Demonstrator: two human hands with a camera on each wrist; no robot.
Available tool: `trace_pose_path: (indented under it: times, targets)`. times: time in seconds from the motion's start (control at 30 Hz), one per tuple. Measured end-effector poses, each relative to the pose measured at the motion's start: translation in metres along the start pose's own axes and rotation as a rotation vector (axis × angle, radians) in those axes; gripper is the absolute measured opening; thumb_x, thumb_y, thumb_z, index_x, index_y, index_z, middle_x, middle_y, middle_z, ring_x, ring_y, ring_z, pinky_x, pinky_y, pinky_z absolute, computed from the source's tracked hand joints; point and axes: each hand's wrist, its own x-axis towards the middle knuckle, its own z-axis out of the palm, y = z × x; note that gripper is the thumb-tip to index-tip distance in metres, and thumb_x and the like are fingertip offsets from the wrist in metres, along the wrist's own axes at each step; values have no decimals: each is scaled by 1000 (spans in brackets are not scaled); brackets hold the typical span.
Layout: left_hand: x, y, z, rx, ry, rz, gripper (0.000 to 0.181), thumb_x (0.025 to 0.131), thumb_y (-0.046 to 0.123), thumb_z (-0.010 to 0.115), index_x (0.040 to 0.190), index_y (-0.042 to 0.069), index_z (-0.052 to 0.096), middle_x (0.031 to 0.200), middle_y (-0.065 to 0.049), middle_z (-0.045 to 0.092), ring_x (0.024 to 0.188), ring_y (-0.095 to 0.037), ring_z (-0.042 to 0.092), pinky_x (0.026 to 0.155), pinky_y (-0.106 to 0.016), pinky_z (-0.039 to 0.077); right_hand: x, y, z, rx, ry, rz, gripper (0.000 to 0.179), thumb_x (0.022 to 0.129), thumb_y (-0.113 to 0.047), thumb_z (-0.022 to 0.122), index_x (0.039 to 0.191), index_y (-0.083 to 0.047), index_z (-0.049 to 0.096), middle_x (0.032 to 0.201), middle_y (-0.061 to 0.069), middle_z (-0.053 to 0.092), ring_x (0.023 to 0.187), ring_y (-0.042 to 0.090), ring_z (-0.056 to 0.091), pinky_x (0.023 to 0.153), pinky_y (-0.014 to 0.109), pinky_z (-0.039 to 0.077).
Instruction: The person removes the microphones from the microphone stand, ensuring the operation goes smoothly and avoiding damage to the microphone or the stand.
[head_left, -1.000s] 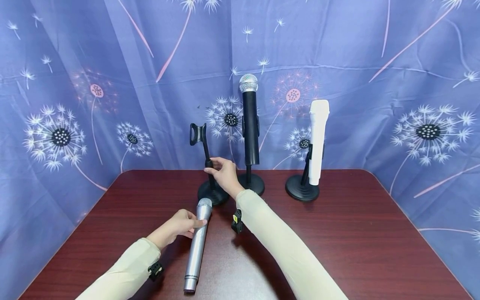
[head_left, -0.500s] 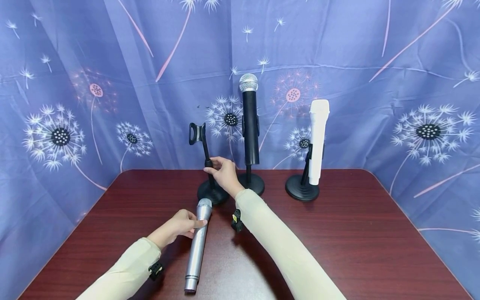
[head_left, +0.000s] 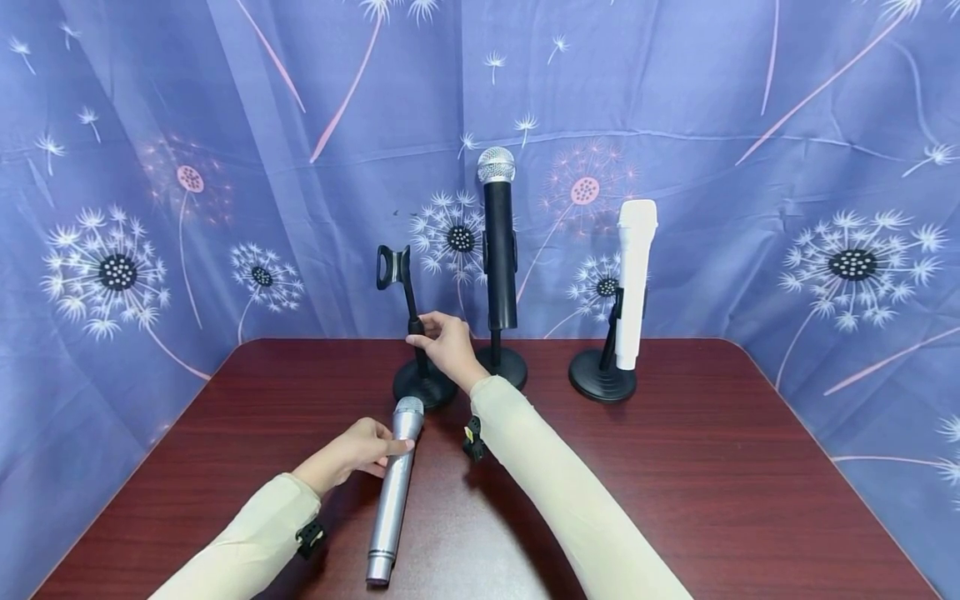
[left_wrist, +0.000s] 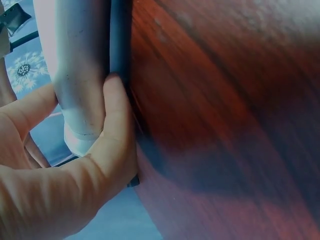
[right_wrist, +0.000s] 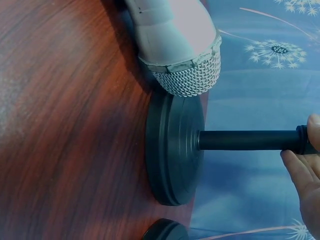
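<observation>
Front microphone (head_left: pixel 393 500): silver
Leftmost stand (head_left: pixel 424 387): black
Middle microphone (head_left: pixel 499 258): black body, silver head
Rightmost microphone (head_left: pixel 634 283): white
Tabletop (head_left: pixel 697 475): dark red-brown, wood-grained
Curtain (head_left: pixel 300 50): violet-blue, white and pink dandelion print
Sleeves (head_left: pixel 555 475): cream

A round black base (right_wrist: pixel 175 160) stands mid-view on the wooden surface (right_wrist: pixel 65 125), which fills 7 to 11 o'clock. Its pole (right_wrist: pixel 245 140) runs toward 3 o'clock, where the right grip (right_wrist: pixel 306 175) pinches it. A pale microphone (right_wrist: pixel 175 37) overlaps the base from 12, mesh end (right_wrist: pixel 192 75) nearest; blue dandelion-print cloth (right_wrist: pixel 255 95) spans 1 to 5; another black disc (right_wrist: pixel 167 231), cut off, shows at 6
</observation>
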Motion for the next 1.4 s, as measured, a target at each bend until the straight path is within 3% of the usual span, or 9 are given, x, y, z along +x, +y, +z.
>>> trace_pose_path:
  times: [0.23,0.97,1.2,1.4]
  targets:
    - [1,0,0,-2,-20,-3,39,87,18,71,104,-13,55,90,-13,54,72,-19,54,67,-34,57,-1,-1,-2,3,4,6,29,81,-8,77,108,-1,70,98,11,72,89,21,70,76,25,55]
    - [1,4,-2,2,-53,22,31,88,17,70,95,-11,57,78,-8,53,64,-14,54,65,-31,57,1,-2,-1,12,6,18,32,80,-9,78,109,0,70,99,12,72,90,21,70,76,23,54]
    - [4,10,-16,47,-83,61,38,90,17,66,104,-16,57,86,-13,62,72,-16,61,66,-29,57,0,0,-2,61,9,21,31,79,-8,80,108,0,71,97,11,73,88,19,70,76,26,55]
    - [5,29,-39,56,-63,84,40,92,19,64,111,-15,56,95,-18,63,79,-18,62,71,-31,56,0,2,-2,101,17,-9,29,78,-10,81,104,-1,72,91,7,73,83,13,70,73,23,55]
